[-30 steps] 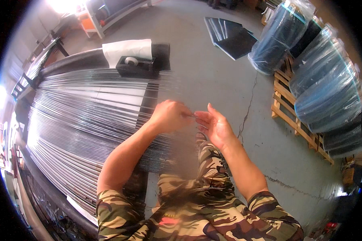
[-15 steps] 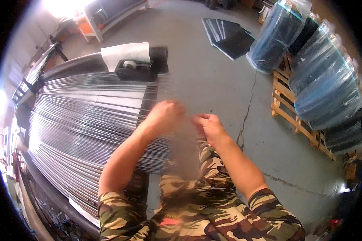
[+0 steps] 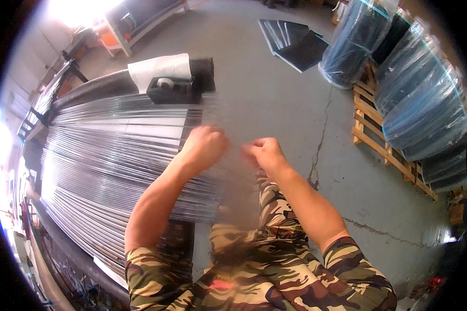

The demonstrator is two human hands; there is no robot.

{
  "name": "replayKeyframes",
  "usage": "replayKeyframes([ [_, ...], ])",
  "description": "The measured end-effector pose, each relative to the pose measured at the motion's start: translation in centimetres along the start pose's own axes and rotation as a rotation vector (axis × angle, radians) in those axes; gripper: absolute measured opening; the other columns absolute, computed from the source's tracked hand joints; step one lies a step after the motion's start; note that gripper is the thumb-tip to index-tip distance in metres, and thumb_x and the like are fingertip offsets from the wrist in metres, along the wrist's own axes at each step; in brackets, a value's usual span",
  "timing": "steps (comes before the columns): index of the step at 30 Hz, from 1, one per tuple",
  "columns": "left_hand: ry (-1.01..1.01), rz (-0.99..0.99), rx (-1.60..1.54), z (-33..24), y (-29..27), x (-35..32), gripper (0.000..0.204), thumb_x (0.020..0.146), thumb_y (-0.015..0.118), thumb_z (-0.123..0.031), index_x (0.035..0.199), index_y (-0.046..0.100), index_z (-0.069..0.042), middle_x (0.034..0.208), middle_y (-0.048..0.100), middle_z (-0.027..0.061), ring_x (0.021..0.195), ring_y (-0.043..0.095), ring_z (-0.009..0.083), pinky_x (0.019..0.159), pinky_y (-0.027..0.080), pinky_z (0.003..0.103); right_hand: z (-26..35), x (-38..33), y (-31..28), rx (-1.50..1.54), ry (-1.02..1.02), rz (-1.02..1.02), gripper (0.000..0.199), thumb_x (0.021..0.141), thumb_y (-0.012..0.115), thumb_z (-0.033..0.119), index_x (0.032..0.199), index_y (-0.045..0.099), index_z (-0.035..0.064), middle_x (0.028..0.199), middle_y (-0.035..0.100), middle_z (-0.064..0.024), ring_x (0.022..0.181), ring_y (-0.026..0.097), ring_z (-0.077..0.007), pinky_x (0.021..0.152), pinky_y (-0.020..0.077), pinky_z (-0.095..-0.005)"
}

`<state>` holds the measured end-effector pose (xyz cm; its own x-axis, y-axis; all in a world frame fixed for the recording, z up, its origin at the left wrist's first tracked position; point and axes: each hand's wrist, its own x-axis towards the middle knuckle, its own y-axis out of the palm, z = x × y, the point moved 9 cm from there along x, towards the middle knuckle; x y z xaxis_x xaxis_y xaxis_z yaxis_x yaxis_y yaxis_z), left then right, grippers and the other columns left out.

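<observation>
White glare burned out the upper left and left rim, and bright reflections washed over the strands (image 3: 96,207) on that side, while the grey floor (image 3: 275,103) lay in duller light and the plastic wrap (image 3: 417,98) caught thin highlights. The left hand (image 3: 207,146) and right hand (image 3: 267,155) blurred at the fingers, above a hazy, unsharp patch. Fisheye distortion bent straight edges toward black corners.

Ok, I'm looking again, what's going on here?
A person in camouflage clothing works bare-handed beside a spread of thin grey strands. The left hand curls near the strands' right-hand ends; the right hand, half closed, is apart from it. Blur hides whether either holds a strand. A black dispenser sits at the strands' far edge.
</observation>
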<state>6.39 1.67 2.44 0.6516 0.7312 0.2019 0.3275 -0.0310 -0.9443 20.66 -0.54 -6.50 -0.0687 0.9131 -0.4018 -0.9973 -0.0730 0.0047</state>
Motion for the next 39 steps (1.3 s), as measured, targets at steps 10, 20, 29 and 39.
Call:
replayKeyframes([
  [10,0.102,-0.088,0.087,-0.6,-1.7,-0.7,0.004,0.075,0.074,-0.009,0.075,0.071,-0.006,0.084,0.067,0.0047,0.09,0.06,0.0255,0.083,0.049,0.04,1.9,0.4,1.0,-0.127,-0.089,0.031,0.022,0.09,0.074,0.02,0.09,0.073,-0.0017,0.079,0.072,-0.0048,0.064,0.06,-0.0103,0.06,0.0501,-0.027],
  [20,0.07,-0.169,0.163,0.3,-3.0,-1.7,0.01,0.077,0.062,-0.015,0.075,0.07,-0.01,0.087,0.066,0.0032,0.092,0.059,0.0255,0.083,0.049,0.039,3.9,1.1,2.0,-0.321,-0.223,0.044,0.025,0.091,0.073,0.023,0.089,0.075,-0.0021,0.078,0.075,-0.0103,0.07,0.07,-0.0174,0.068,0.0545,-0.0334],
  [29,-0.422,-0.235,0.164,9.2,-4.8,-0.9,0.028,0.07,0.086,-0.018,0.078,0.063,-0.004,0.089,0.064,0.0099,0.085,0.065,0.0306,0.074,0.052,0.044,2.9,0.9,5.8,-0.453,-0.204,0.325,0.035,0.094,0.07,0.03,0.111,0.071,-0.0012,0.103,0.074,-0.0175,0.087,0.071,-0.0226,0.079,0.0553,-0.0394],
  [39,-0.425,-0.238,-0.051,11.5,-5.0,-2.0,0.03,0.067,0.09,-0.014,0.076,0.064,-0.003,0.08,0.062,0.008,0.076,0.064,0.0255,0.071,0.053,0.039,2.3,-0.8,5.1,-0.43,0.044,0.575,0.036,0.096,0.062,0.022,0.125,0.065,0.0009,0.096,0.072,-0.0069,0.078,0.063,-0.0133,0.072,0.0543,-0.0301],
])
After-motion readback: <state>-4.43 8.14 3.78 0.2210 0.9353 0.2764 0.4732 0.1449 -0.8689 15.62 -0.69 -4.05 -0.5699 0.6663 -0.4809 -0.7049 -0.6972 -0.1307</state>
